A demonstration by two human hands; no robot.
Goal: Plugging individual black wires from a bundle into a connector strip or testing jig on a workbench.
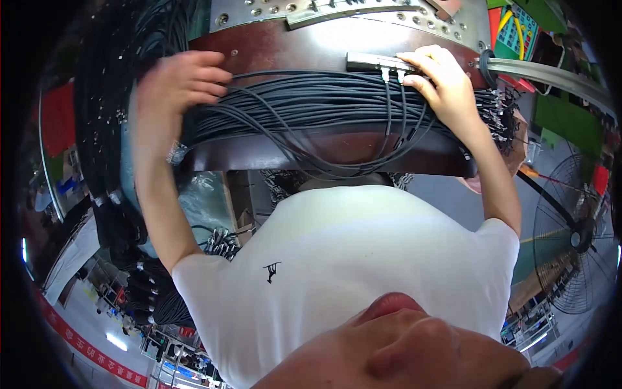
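Observation:
A thick bundle of black cables (291,104) lies across the brown bench edge in front of me. Behind it is a narrow dark metal bar (364,61) with two pale cable connectors on its front side, their cables running down over the bundle. My right hand (444,81) is closed at the bar's right end, thumb and fingers around the right-hand cable connector (401,74). The left-hand connector (385,74) stands free of my fingers. Over the left end of the bundle, my left hand (188,81) is slightly blurred, with its fingers stretched out and nothing visible in them.
A metal plate (259,11) with bolt holes sits at the back of the bench. Many black cables (103,129) hang at the left. A metal arm (551,70) reaches in from the right, near a green control panel (518,35). A black fan (573,236) stands at the right.

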